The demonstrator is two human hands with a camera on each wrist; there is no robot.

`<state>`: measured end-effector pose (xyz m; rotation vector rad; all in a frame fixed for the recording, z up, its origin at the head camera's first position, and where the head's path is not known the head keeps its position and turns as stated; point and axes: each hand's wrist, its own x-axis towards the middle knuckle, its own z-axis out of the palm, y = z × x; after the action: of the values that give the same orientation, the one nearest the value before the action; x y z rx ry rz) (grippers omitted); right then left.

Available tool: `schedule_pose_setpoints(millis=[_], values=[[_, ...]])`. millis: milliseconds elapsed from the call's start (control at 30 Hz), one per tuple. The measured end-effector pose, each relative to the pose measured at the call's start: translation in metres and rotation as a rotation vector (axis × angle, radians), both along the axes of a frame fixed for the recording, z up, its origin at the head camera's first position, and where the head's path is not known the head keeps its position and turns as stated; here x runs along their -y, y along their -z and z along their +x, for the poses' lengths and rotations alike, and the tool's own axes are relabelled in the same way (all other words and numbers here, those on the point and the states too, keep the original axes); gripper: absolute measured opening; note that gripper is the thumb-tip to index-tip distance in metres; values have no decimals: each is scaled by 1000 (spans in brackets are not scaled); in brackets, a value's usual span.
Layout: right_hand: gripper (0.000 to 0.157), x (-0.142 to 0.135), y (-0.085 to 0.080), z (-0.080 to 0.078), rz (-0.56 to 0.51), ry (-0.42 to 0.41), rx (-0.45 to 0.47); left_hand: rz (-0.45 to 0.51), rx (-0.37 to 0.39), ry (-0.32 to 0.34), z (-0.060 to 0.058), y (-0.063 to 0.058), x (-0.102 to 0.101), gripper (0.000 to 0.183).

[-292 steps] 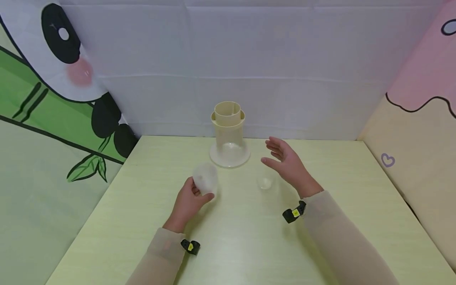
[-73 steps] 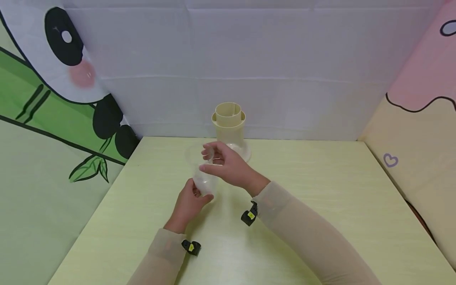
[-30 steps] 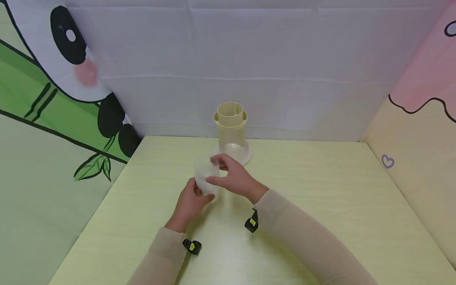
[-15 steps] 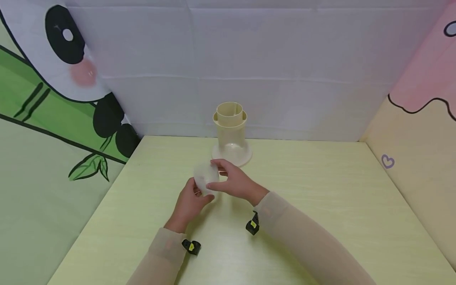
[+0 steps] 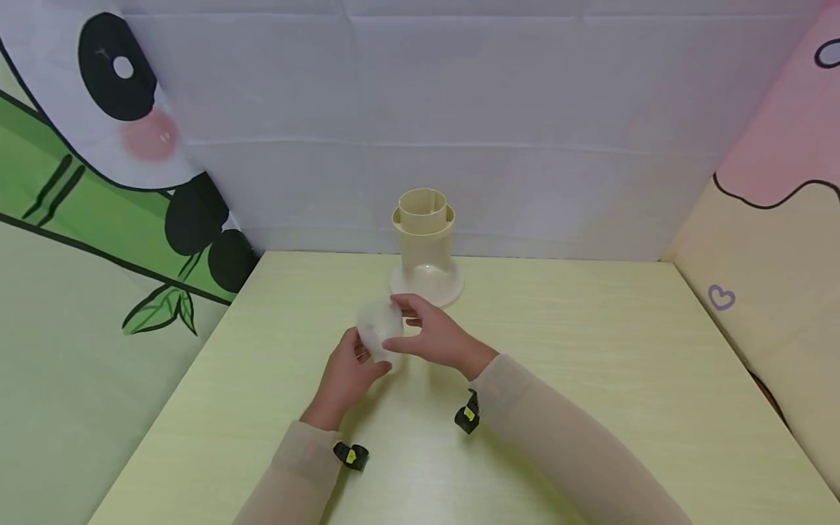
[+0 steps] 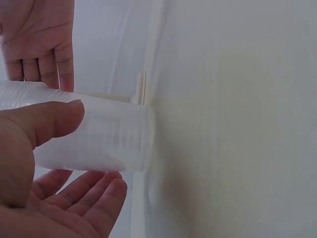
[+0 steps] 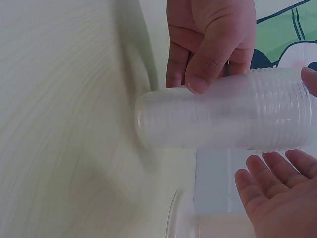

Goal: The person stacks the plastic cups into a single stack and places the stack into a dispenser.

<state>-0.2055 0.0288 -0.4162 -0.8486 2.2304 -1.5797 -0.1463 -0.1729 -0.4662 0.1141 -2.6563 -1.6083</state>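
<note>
A stack of nested clear plastic cups [image 5: 378,322] is held upright close over the table, toward its middle. My left hand [image 5: 348,379] grips the stack low down, thumb on one side and fingers on the other. The ribbed pile of rims [image 7: 280,111] shows at the stack's upper end in the right wrist view. My right hand [image 5: 436,335] is spread around that upper part, its fingers loose and its fingertips [image 7: 252,163] just off the cups' side. In the left wrist view, the stack [image 6: 109,134] partly covers the right hand's fingertips.
Behind the hands, a cream cylindrical holder [image 5: 425,251] with an inner tube stands on a round, pale base [image 5: 449,292] near the table's back edge. A pale wooden table [image 5: 577,350] reaches to a white cloth wall [image 5: 525,182] at the back, with printed panels at both sides.
A single clear cup stood right of the stack at first; my right hand brought it over and lowered it into the stack. Its fingers have since loosened, while my left hand has kept its grip.
</note>
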Motion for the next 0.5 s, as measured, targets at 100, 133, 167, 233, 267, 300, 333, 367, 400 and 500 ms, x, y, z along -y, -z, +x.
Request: schedule_pose_setpoints(millis=[100,133,167,233,267,300,333,367,400,500], values=[[80,1,1,0,-6,-4,-1,-12,4,-10,1,0,4,72],[79,1,1,0,-9,-3,-3,-18,3,-11,1,-1,6,71],[79,1,2,0,-9,-1,-7,-19,2,-13,1,-1,8,69],[78,1,2,1,-7,7,-9,-20,-3,-11,1,-3,13,67],[77,1,2,1,-4,12,-11,-18,-6,-9,1,-4,15,67],[77,1,2,1,-9,13,-10,-16,-11,-6,1,-5,17,66],[78,0,3,1,-8,16,-9,-13,-18,-3,1,-6,19,66],[78,0,3,1,-9,19,-5,-9,-24,-1,2,-7,22,65],[78,0,3,1,-9,22,-2,-7,-29,2,2,-8,24,64],[79,-1,4,2,-18,26,5,-2,-45,-1,4,-12,32,61]])
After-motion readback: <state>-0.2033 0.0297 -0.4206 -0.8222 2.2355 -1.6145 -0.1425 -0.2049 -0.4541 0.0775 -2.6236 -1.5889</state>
